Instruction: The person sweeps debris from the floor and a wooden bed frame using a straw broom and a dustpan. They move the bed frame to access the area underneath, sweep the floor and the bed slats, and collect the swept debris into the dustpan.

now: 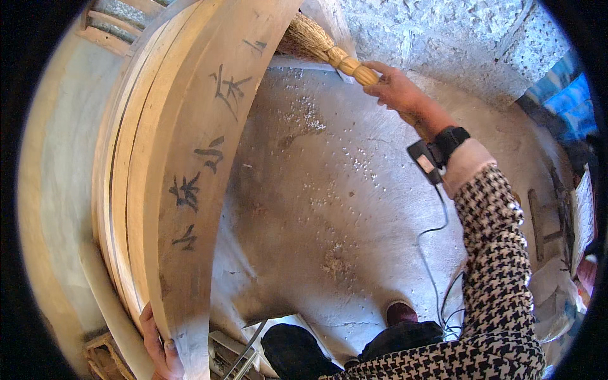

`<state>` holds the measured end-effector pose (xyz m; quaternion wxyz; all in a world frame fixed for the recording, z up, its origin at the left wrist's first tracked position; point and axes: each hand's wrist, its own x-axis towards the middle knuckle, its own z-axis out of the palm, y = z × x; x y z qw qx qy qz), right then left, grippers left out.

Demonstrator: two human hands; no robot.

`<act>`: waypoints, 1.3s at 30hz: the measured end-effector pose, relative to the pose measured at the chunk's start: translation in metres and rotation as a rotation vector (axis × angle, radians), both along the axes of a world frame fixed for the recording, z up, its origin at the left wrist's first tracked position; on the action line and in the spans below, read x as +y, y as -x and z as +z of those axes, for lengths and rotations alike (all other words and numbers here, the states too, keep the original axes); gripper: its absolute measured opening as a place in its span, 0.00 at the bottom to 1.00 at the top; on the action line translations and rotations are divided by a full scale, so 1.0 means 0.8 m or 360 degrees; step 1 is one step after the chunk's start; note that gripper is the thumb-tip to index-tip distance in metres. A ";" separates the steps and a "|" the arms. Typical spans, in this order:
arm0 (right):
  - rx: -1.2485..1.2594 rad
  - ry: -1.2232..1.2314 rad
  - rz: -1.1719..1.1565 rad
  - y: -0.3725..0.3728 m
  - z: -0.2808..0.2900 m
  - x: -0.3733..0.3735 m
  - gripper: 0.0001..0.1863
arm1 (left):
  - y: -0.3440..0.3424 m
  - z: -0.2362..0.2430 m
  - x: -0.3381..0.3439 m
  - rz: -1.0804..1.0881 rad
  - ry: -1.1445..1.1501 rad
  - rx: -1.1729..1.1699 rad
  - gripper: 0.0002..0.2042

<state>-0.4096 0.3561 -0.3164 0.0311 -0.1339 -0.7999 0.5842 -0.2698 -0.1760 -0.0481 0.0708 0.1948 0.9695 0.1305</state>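
My right hand (398, 90) is closed round the bound handle of a straw hand broom (315, 39). The broom's bristles reach behind the far end of a long wooden board (209, 120) with dark brush-written characters. That board stands on the left, with more pale planks alongside it. At the board's near end my left hand (162, 348) grips its edge, thumb on one side and fingers on the other. White bits (310, 117) lie scattered over the grey floor (380, 215).
A rough stone wall (437, 31) closes off the far side. A cable (423, 237) hangs from a small black device (423, 158) at my right wrist. Wooden pieces (231, 354) lie near my legs, and blue material (567, 98) is at the right.
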 end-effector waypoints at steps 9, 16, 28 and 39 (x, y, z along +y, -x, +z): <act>0.0119 -0.0932 0.0230 0.111 0.014 -0.047 0.17 | -0.002 -0.002 0.016 -0.0040 -0.0156 0.0014 0.38; 0.0374 -0.0905 0.0222 0.024 0.021 -0.072 0.26 | -0.005 -0.010 -0.017 0.0114 -0.0135 0.0021 0.36; -0.0290 -0.1019 0.0174 -0.179 -0.016 -0.072 0.31 | -0.003 -0.006 -0.017 0.0065 -0.0004 0.0040 0.34; -0.0118 -0.1081 0.0271 -0.138 -0.035 -0.116 0.28 | -0.003 -0.004 -0.017 0.0045 -0.0099 -0.0016 0.39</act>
